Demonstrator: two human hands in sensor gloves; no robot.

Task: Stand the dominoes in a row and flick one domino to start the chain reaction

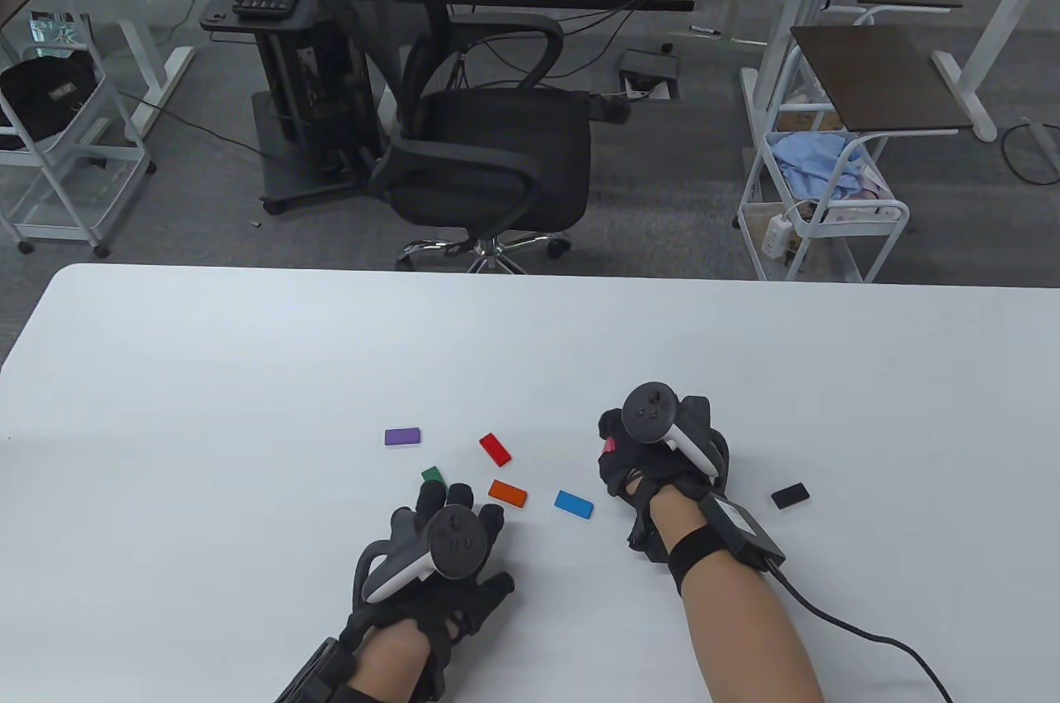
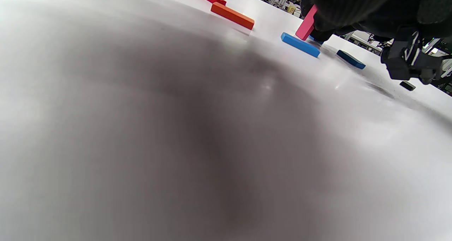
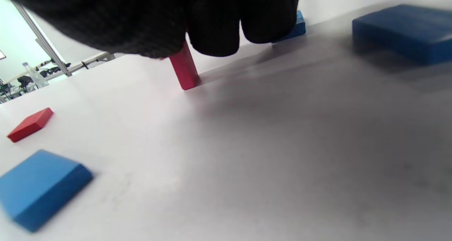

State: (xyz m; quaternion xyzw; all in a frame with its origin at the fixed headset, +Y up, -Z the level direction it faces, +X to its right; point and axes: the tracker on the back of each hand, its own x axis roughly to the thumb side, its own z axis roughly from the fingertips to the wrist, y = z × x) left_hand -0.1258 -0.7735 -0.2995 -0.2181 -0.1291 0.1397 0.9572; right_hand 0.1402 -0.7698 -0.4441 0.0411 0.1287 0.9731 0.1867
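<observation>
On the white table (image 1: 248, 372), near its front edge, the dominoes lie scattered flat between and around the two gloved hands. The purple domino (image 1: 403, 436) lies farthest left, its long axis running left to right. The red domino (image 1: 494, 448) lies slantwise, its long axis running from far-left to near-right, and the orange domino (image 1: 508, 493) and light blue domino (image 1: 573, 504) lie close to the same slant just nearer the person. The green domino (image 1: 431, 476) peeks out beside the fingertips of the left hand (image 1: 435, 562), which rests palm down with its fingers spread and fairly straight, holding nothing. The black domino (image 1: 789, 496) lies apart to the right of the right wrist.

The right hand (image 1: 658, 446) has its fingers curled down around a pink domino (image 2: 306, 23), pinching its upper part. That piece stands on its short end, touching the table, long axis nearly vertical but leaning a little. In the right wrist view a dark blue domino (image 3: 402, 32) lies flat close under the hand, and another blue piece (image 3: 298, 25) shows behind the fingers.
</observation>
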